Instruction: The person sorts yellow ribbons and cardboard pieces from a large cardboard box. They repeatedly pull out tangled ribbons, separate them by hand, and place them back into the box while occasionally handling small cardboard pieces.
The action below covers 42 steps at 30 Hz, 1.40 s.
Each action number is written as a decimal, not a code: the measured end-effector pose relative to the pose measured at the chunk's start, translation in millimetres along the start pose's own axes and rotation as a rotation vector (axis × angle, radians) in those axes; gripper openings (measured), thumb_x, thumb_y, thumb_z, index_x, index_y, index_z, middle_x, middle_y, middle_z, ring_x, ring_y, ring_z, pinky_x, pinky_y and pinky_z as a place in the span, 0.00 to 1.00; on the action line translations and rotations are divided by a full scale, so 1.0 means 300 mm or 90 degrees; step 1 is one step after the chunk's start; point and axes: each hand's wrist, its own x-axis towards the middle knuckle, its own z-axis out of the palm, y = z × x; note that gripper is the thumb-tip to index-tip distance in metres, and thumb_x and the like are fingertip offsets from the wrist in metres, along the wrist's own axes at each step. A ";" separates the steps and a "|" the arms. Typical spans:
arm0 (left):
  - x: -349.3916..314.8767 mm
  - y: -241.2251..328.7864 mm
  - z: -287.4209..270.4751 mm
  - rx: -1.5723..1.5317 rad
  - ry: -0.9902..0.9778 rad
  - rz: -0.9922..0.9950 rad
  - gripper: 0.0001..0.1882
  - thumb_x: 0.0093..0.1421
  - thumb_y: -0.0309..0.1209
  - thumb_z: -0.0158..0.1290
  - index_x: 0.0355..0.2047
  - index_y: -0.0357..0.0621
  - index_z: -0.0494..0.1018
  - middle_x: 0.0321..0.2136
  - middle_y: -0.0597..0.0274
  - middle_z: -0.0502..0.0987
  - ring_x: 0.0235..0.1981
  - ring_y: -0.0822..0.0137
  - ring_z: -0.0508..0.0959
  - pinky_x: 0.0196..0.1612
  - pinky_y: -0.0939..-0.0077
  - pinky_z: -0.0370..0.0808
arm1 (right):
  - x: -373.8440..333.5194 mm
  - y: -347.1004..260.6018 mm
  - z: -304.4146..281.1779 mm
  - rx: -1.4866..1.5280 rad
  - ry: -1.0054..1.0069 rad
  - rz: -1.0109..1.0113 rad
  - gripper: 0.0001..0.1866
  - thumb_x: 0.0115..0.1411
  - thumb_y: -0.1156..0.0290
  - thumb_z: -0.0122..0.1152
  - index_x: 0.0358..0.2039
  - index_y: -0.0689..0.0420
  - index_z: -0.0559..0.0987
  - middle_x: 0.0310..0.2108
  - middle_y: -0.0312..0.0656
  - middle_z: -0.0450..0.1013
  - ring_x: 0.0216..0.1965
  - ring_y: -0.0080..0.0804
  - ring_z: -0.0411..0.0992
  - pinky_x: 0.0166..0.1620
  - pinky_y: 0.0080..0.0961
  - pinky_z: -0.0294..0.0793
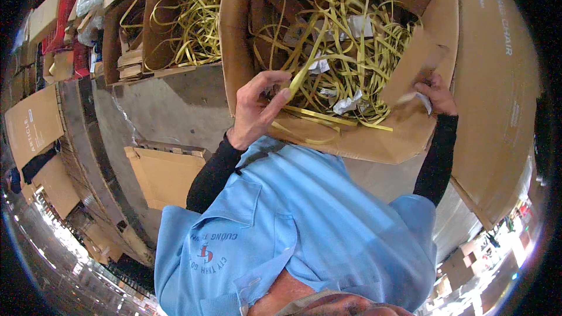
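A big open cardboard box [374, 143] stands right in front of me, heaped with tangled yellow strapping [366, 58] and a few crumpled white paper scraps [348, 102]. At its near left edge my left hand [257, 102] is closed, thumb and fingers pinching a yellow strap [300, 79] that runs up into the tangle. Over the right side of the box, my right hand [438, 95] grips a loose brown cardboard piece [410, 67], slightly smeared by motion. A white scrap [425, 103] shows just under those fingers; whether they hold it too, I cannot tell.
Left of the box, another carton [161, 23] holds more yellow strapping. A flat cardboard tray [158, 175] lies on the grey floor [175, 99] to my left. Large cardboard [497, 82] rises along the right. A red crate [67, 14] stands at the far left.
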 end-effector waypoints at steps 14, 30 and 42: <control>0.038 0.020 -0.062 -0.251 0.295 -0.081 0.27 0.52 0.23 0.58 0.53 0.40 0.65 0.44 0.59 0.74 0.40 0.69 0.76 0.45 0.71 0.76 | 0.218 -0.467 0.931 0.068 -0.506 -0.416 0.18 0.58 0.60 0.65 0.40 0.63 0.82 0.40 0.42 0.80 0.42 0.27 0.76 0.47 0.28 0.75; -0.153 -0.029 -0.229 -0.470 0.418 0.047 0.34 0.56 0.45 0.52 0.60 0.42 0.60 0.48 0.55 0.70 0.51 0.54 0.71 0.60 0.54 0.66 | 0.654 -0.115 0.861 -0.163 -0.053 -0.243 0.35 0.52 0.56 0.69 0.55 0.65 0.73 0.33 0.49 0.78 0.27 0.33 0.76 0.32 0.32 0.76; 0.099 -0.055 -0.195 -0.435 0.273 0.052 0.39 0.50 0.43 0.62 0.57 0.38 0.59 0.49 0.53 0.69 0.44 0.59 0.75 0.49 0.62 0.76 | 0.168 -0.019 0.048 -0.611 0.285 -0.060 0.42 0.51 0.62 0.70 0.64 0.58 0.62 0.47 0.54 0.74 0.53 0.50 0.71 0.55 0.42 0.70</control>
